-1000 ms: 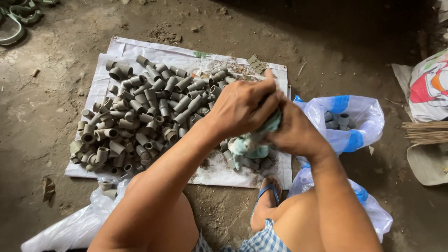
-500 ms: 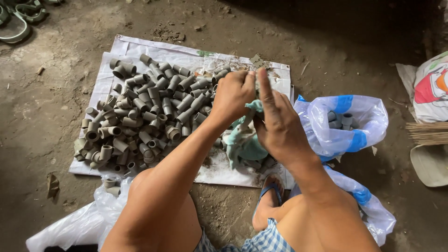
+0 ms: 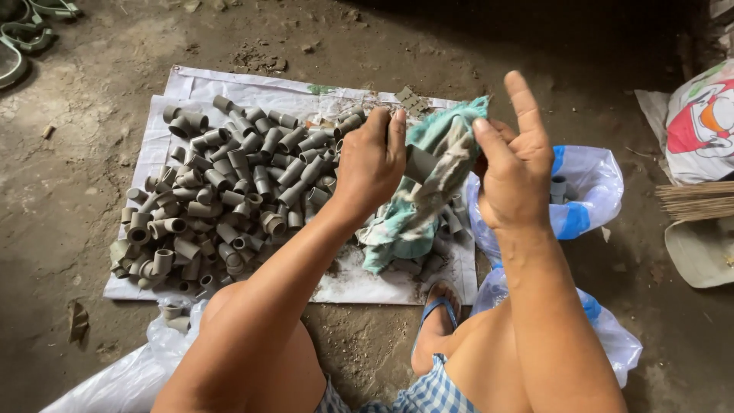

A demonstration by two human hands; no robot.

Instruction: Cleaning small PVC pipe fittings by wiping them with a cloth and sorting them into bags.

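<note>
My left hand [image 3: 372, 163] pinches a short grey pipe fitting [image 3: 419, 163] between thumb and fingers. My right hand [image 3: 514, 164] holds a green-and-white rag [image 3: 417, 200] against that fitting, with the index finger pointing up. The rag hangs down between both hands. Below and to the left lies a heap of several grey pipe fittings [image 3: 222, 195] on a white plastic sheet [image 3: 191, 88]. Both hands are raised above the sheet's right side.
A white-and-blue plastic bag [image 3: 585, 191] with a few fittings stands right of my hands. More plastic bags lie near my knees. My foot in a blue sandal [image 3: 437, 317] rests at the sheet's edge. A printed sack and a broom sit at far right, on the dirt floor.
Both hands have lifted from the pile with the rag and a fitting. The right hand has opened out beside the rag, index finger raised.
</note>
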